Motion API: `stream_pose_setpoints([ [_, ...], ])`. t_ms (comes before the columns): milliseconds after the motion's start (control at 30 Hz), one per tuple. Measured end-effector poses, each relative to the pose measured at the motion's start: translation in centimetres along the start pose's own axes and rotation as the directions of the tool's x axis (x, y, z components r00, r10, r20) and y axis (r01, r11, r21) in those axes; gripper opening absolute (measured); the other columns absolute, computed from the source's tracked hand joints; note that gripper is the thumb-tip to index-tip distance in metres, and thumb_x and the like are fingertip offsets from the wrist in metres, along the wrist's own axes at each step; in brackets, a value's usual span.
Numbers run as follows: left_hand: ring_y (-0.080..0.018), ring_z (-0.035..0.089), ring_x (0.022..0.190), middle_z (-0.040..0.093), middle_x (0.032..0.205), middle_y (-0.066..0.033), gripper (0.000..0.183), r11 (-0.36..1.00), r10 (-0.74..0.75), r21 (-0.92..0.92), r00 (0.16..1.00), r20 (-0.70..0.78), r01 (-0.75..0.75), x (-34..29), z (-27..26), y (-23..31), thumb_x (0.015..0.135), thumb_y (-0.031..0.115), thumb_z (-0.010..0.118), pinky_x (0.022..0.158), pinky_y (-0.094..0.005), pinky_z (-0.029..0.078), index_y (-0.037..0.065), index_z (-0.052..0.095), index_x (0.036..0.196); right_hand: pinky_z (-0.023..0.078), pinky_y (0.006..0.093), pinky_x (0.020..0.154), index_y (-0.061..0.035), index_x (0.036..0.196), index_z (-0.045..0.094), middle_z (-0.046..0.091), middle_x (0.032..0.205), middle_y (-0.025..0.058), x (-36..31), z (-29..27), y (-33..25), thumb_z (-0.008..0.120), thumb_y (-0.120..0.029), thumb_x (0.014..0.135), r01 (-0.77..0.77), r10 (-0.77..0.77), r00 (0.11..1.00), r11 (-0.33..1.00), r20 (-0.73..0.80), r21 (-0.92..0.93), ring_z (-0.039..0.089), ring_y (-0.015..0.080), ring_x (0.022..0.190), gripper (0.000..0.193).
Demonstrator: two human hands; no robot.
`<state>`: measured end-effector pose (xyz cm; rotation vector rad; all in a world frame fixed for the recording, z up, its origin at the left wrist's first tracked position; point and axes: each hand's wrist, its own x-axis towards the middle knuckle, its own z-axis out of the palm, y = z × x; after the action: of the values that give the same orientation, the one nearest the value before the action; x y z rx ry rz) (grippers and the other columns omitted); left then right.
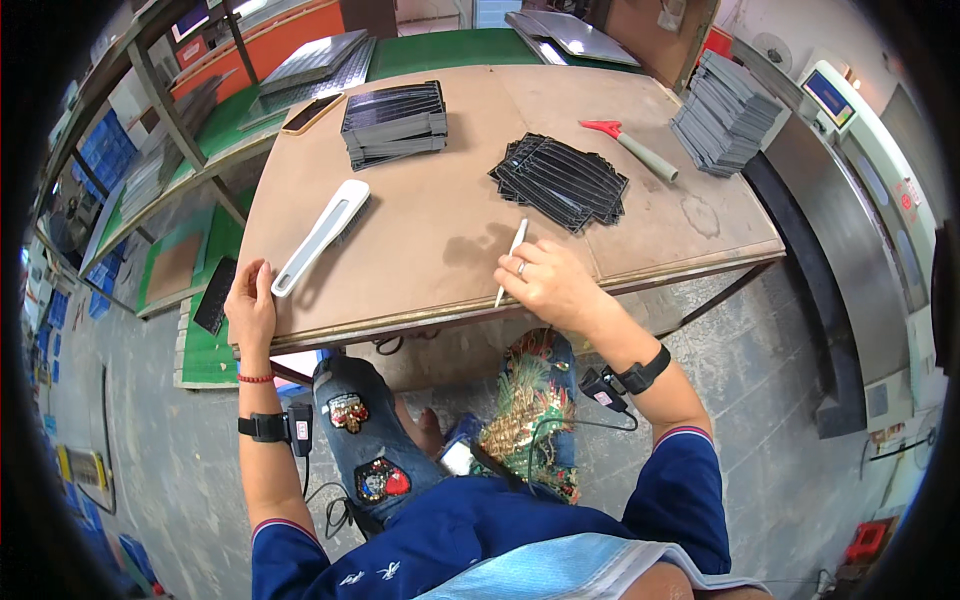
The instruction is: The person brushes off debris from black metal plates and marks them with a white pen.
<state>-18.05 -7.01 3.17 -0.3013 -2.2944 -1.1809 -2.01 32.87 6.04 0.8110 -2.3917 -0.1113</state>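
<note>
My left hand (250,305) rests at the left edge of the table, its fingers stretched forward and seemingly holding nothing. Just outside it is a black panel (214,297); whether they touch, I cannot tell. Closed fingers of my right hand (543,280) grip a slim white pen-shaped tool (519,238) near the table's front edge. Beyond that hand lies a loose pile of black slotted plates (562,182). A white-handled brush (322,236) lies to the right of my left hand, its dark bristles facing right.
On the brown table (420,260) stand a neat stack of dark plates (395,125) and a taller grey stack (725,115). Between them lies a red-tipped tool with a grey handle (645,155). A phone (312,114) lies at the far left. Grey machinery (830,250) borders the right side.
</note>
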Motion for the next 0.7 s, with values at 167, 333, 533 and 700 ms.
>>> stream_pose_setpoints([
  [167,-0.0116,0.065,0.079,0.070,0.087,-0.0090,0.024,0.998,-0.018,-0.060,1.000,0.000,0.018,0.2,0.7,-0.1,0.094,0.018,0.062,0.071,-0.0253,0.051,-0.004,0.067,0.104,0.050,0.0327,0.068,-0.0031,0.090,0.064,0.066,0.098,0.0091,-0.1,-1.8,-0.7,0.062,-0.013,0.071,0.088,-0.079,0.985,0.995,-0.151,0.052,0.064,0.0211,0.084,0.021],
  [333,-0.0113,0.064,0.080,0.069,0.089,-0.0085,0.023,0.990,-0.088,-0.106,0.996,0.030,0.090,-0.1,0.6,2.4,0.096,0.015,0.060,0.072,-0.0244,0.051,-0.006,0.065,0.105,0.054,0.0358,0.069,-0.0023,0.095,0.065,0.069,0.097,0.0117,-3.7,-4.9,3.3,0.063,-0.002,0.069,-0.097,0.088,0.959,0.995,-0.269,-0.020,0.067,0.0247,0.080,0.026],
  [533,-0.0113,0.065,0.080,0.069,0.088,-0.0084,0.021,0.998,-0.037,-0.050,0.999,0.022,0.038,-0.5,-0.3,-1.1,0.095,0.014,0.061,0.071,-0.0247,0.052,-0.005,0.065,0.104,0.053,0.0390,0.077,-0.0049,0.097,0.066,0.069,0.096,0.0152,-12.0,-3.7,11.4,0.060,0.001,0.077,-0.528,0.472,0.829,0.837,-0.300,-0.143,0.067,0.0306,0.088,0.022],
  [700,-0.0150,0.068,0.080,0.070,0.087,-0.0111,0.022,0.996,0.015,-0.083,1.000,-0.010,-0.016,-0.3,0.7,-0.4,0.094,0.014,0.062,0.072,-0.0267,0.053,-0.006,0.066,0.102,0.052,0.0405,0.080,-0.0036,0.100,0.066,0.069,0.097,0.0152,-15.3,-3.4,14.4,0.060,0.000,0.080,-0.641,0.633,0.767,0.764,-0.103,-0.073,0.065,0.0336,0.092,0.021],
])
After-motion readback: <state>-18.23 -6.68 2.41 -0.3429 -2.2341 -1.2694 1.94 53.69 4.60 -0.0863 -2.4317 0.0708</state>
